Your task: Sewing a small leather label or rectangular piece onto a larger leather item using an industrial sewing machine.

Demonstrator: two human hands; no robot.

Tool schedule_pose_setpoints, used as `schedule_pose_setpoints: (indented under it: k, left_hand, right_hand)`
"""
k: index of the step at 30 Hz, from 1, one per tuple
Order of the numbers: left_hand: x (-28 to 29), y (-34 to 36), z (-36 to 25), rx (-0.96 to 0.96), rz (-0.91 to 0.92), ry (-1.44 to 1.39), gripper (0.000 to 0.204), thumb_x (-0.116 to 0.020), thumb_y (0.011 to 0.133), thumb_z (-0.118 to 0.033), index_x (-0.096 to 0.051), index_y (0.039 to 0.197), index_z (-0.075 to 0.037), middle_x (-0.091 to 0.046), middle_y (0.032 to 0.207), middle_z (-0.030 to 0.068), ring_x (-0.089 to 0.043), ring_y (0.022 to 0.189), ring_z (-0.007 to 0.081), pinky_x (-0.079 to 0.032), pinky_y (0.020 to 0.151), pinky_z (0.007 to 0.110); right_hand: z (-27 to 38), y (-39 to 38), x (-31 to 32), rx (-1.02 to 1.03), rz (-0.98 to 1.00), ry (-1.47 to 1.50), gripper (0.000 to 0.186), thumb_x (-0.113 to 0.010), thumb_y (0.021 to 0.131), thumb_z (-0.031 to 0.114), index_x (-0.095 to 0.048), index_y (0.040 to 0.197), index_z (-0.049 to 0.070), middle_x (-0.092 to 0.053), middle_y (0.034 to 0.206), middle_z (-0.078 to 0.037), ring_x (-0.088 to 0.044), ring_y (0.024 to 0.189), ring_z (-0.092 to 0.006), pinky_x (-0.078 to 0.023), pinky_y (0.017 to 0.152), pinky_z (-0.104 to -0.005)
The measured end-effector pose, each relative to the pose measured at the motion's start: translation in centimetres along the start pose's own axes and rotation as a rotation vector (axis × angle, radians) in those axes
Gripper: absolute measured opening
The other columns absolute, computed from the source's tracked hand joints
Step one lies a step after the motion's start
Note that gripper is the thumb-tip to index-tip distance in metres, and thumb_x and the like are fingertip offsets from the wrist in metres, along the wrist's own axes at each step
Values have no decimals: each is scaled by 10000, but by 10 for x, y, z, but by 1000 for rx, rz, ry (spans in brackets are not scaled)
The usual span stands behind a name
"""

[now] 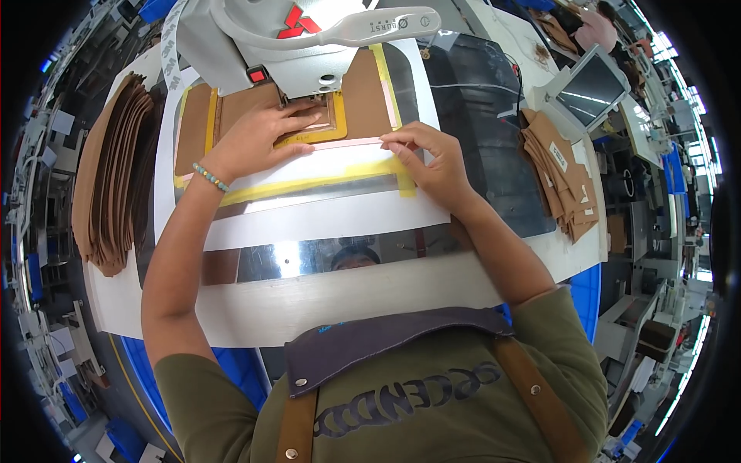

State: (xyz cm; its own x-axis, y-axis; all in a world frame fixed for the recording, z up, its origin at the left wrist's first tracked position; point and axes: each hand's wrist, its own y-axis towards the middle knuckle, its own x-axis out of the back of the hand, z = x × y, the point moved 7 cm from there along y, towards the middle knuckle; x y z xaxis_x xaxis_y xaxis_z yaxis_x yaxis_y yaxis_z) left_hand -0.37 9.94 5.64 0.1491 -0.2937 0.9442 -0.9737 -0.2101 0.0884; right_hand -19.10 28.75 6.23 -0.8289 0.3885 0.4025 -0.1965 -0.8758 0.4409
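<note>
Person at a sewing-type machine, 2 bare hands on the work, both forearms coming in from below
Work = brown panel (367,100), lying flat under the white machine head (324,69), with a yellow frame (338,130) on top of it
Left hand (266,137): palm down, fingers spread, released, laid flat over the lower part of the frame and panel; fingertips point right, close to the machine's foot, thumb stretched along the panel's lower edge; beaded bracelet (210,177) on that wrist
Right hand (434,158): thumb and index finger drawn together at the panel's lower right corner, at the end of a pale pink strip (351,144) that runs along the lower edge; cannot tell if it pinches the edge or only presses on it
Below the panel: band of yellow tape (309,187), then white sheet (332,216) sticking out under the work on the near side, then a shiny metal plate (309,258) with reflections, all on the pale tabletop (363,301)
Machine head has a grey handle (378,27) across its top and 1 red button (257,74) low on its left side
Left of the work: thick stack of brown pieces (112,170), edges fanned
Right of the work: dark plate (486,154), then a smaller pile of brown pieces (567,174) with white labels, monitor (590,92) tilted just above that pile
Blue bin (587,297) partly visible under the table's right edge
</note>
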Motion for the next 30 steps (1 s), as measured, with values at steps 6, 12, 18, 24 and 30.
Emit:
schedule_pose_setpoints:
  k: [6, 12, 18, 24, 30]
  left_hand:
    - [-10, 3, 14, 61, -52, 65, 563, -659, 1055, -460, -678, 1486, -99, -650, 1514, 155, -555, 1392, 386, -434, 1204, 460]
    - [-2, -4, 36, 151, -198, 3, 489, -601, 1084, -332, -659, 1472, -41, -636, 1496, 186, -529, 1424, 402, -401, 1226, 480]
    - [27, -54, 96, 316, -337, 26, 418, -589, 1084, -214, -662, 1441, -9, -610, 1540, 179, -524, 1455, 379, -416, 1227, 466]
    - [34, -120, 166, 615, -342, 332, 457, -587, 1098, -200, -611, 1518, -21, -560, 1609, 167, -507, 1484, 371, -396, 1263, 446]
    - [31, -121, 155, 577, -346, 293, 524, -584, 1105, -311, -593, 1543, -22, -538, 1629, 184, -479, 1505, 381, -367, 1280, 459]
  right_hand:
    - [1, 1, -2, -3, 16, -31, 148, -740, 996, 45, -800, 1131, 34, -783, 1023, -80, -694, 826, -126, -546, 733, -258]
    - [-8, 18, 4, -19, 20, -23, 152, -752, 983, 35, -805, 1125, 40, -777, 1010, -82, -682, 797, -134, -542, 714, -255]
    - [-7, 12, 2, -20, 40, -44, 157, -755, 975, 27, -807, 1122, 46, -781, 1024, -86, -705, 825, -155, -561, 723, -268]
    - [13, 10, 2, 31, 91, -42, 145, -750, 973, 24, -804, 1106, 40, -787, 1039, -90, -739, 895, -178, -588, 757, -294]
    - [45, -7, 23, 168, 253, -195, 180, -759, 929, 24, -802, 1101, 56, -781, 1063, -99, -744, 929, -262, -603, 809, -357]
